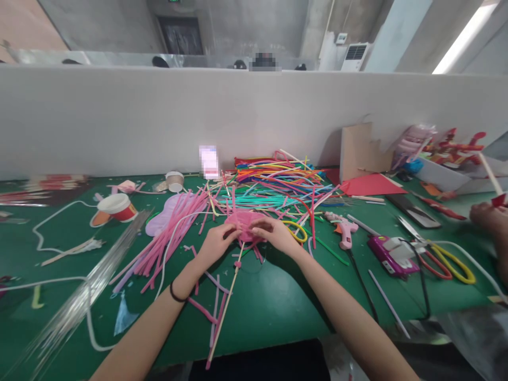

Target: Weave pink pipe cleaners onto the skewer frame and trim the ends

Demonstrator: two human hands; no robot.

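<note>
Left grip (216,244) and right grip (274,235) are both pinched narrow on the pink pipe-cleaner piece (244,221), fingertips on its left and right edges, thumbs underneath as far as I can tell. The piece sits mid-tabletop (278,307), just in front of the coloured pipe-cleaner pile (278,182), and is mounted on top of a thin wooden stick (224,312) that runs down and back toward the person, lower end resting on the green surface. Handling, my read: very light, fuzzy so it won't slip, and a soft wire core that bends and holds whatever shape it gets, so a hard squeeze would deform it. The stick looks stiff but thin, likely to snap if levered. Best hold is the outer loops with fingertips, or the stick just under the pink piece, where a small pink wrap (237,263) sits. Nearby: loose pink pipe cleaners (170,235) to the left, touching the left wrist area; a bundle of silver wires (79,299) further left; a paper cup (117,205) on its side. To the right, a pink glue gun (343,230), a purple tool (391,255) and scissors (448,263). Another person's hand (489,217) is at the right edge, well apart.
</note>
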